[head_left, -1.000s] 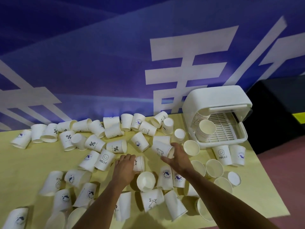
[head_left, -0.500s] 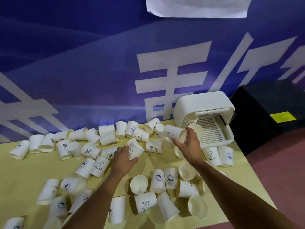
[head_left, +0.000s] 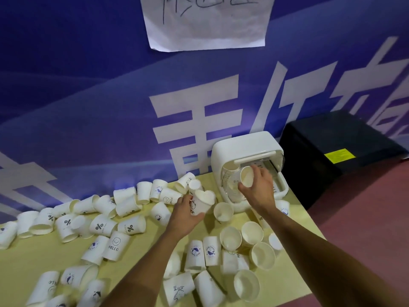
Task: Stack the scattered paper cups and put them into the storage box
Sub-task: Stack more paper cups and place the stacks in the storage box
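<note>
Across the near worktop (head_left: 26, 258), the scattered cups (head_left: 246, 284) lay tipped over or stood mouth-up, unstacked. Further out, the left hand (head_left: 186, 214), which one second before had been low among them, gripped a printed cup (head_left: 202, 203) clear of the surface. Beyond it, the right hand (head_left: 257, 189) had carried a second cup (head_left: 246, 176) from the worktop to the open front of the storage box (head_left: 245, 142). Its fingers were curled round the cup wall, at the end of the stack (head_left: 230, 180) lying inside. Whether the cup was seated could not be determined. Judgement: one cup was being added, the printed cup came next, and most of the task remained.
</note>
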The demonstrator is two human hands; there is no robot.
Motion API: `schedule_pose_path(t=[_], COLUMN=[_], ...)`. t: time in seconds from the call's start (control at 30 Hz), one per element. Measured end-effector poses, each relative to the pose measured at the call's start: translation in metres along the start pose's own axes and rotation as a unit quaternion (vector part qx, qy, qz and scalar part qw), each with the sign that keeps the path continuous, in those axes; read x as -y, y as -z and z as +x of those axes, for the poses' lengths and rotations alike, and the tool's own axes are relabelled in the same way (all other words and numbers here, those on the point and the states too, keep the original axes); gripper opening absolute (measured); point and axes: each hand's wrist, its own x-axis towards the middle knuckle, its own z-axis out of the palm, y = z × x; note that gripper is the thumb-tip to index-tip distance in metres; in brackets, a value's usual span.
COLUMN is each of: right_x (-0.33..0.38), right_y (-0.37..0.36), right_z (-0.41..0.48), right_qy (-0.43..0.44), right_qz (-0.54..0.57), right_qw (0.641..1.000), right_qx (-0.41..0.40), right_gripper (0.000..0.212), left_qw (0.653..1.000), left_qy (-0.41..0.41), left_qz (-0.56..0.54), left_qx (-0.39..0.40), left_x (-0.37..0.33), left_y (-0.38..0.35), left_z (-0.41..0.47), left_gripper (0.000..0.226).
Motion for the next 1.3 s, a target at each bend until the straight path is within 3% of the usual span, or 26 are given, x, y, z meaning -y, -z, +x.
schedule_pose_path(t=[0.13, 0.37, 0.47, 0.6, 0.7, 0.87, 1.0, 1.3], right_x=[-0.001, 0.006, 0.012, 0.018, 0.022, 0.021, 0.012, 0.012], right_y=[-0.005, -0.01, -0.013, -0.014, -0.015, -0.01, -0.003, -0.004], right_z=[0.006, 0.006, -0.004, -0.017, -0.021, -0.018, -0.009, 0.014], right_qy=[0.032, 0.046, 0.031, -0.012, -0.017, -0.005, -0.04, -0.055], right_qz=[-0.062, -0.024, 0.055, 0.192, 0.224, 0.206, 0.209, 0.253], right_qw=[0.997, 0.995, 0.993, 0.948, 0.933, 0.943, 0.965, 0.965], right_qx=[0.042, 0.08, 0.096, 0.253, 0.283, 0.263, 0.155, 0.043], right_gripper=[0.078, 0.068, 0.059, 0.074, 0.078, 0.074, 0.076, 0.073], left_qw=[1.0, 0.999, 0.997, 0.993, 0.991, 0.988, 0.992, 0.996], left_qy=[0.011, 0.019, 0.031, 0.018, -0.009, -0.028, -0.004, 0.046], left_qz=[-0.002, -0.04, -0.066, -0.112, -0.133, -0.143, -0.093, -0.033], left_qx=[0.0, -0.006, -0.009, -0.001, 0.022, 0.058, 0.08, 0.07], left_x=[-0.009, -0.015, -0.017, -0.031, -0.044, -0.056, -0.046, -0.016], left_y=[-0.005, -0.001, 0.002, 0.0, -0.003, -0.008, -0.012, -0.005], left_z=[-0.007, -0.012, -0.012, -0.01, -0.008, -0.004, -0.004, -0.009], left_gripper=[0.067, 0.064, 0.062, 0.053, 0.051, 0.047, 0.066, 0.058])
